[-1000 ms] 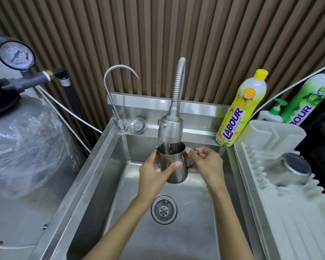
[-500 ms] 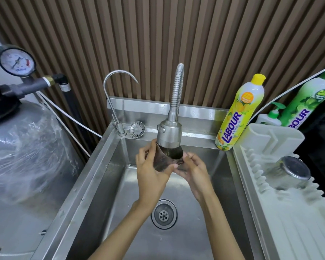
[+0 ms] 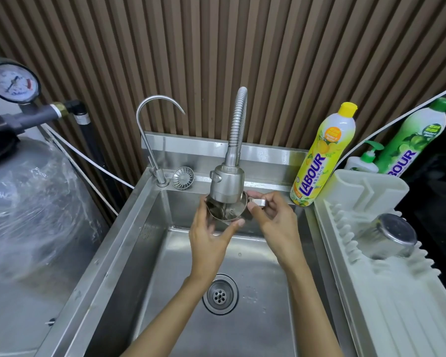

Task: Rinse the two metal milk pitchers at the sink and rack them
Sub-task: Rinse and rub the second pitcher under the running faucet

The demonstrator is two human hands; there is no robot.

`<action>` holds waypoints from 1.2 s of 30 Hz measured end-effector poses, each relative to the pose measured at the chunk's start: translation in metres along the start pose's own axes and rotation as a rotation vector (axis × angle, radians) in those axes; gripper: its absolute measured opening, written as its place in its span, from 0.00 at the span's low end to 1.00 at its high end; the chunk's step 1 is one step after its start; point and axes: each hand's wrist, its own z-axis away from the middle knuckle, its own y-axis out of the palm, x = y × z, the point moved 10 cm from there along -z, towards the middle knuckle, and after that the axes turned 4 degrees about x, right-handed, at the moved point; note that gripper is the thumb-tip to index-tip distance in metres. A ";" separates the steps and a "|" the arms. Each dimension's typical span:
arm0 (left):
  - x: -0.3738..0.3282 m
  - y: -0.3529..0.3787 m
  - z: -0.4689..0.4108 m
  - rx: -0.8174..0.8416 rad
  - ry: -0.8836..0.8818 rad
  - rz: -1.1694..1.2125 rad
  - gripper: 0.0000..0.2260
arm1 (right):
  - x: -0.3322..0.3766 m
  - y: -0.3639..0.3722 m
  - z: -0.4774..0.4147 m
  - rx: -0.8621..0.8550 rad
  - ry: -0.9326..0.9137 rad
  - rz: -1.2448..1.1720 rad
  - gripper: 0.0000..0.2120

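Head: 2 pitchers (image 3: 216, 212) (image 3: 386, 239), 2 hands (image 3: 209, 243) (image 3: 277, 228)

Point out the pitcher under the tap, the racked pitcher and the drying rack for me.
pitcher under the tap (image 3: 225, 212): head view, on its wet inner wall.
racked pitcher (image 3: 394, 231): head view, on its upturned base.
drying rack (image 3: 397, 305): head view, on the bare ribbed tray.

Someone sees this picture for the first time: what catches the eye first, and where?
In the centre, the left hand grips a metal pitcher and the right hand pinches its handle under the spray tap. A yellow soap bottle stands at the back right corner of the sink; a second pitcher rests bottom-up on the white rack.
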 end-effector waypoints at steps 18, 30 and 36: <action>-0.006 -0.014 0.000 -0.006 -0.077 -0.484 0.31 | -0.037 -0.007 0.010 -0.055 0.374 -0.053 0.11; 0.009 0.002 -0.017 0.068 -0.049 0.082 0.34 | -0.022 0.010 0.000 -0.010 0.106 -0.291 0.11; -0.026 -0.018 -0.010 -0.050 0.148 -0.367 0.37 | -0.055 0.044 0.001 0.138 0.281 -0.786 0.11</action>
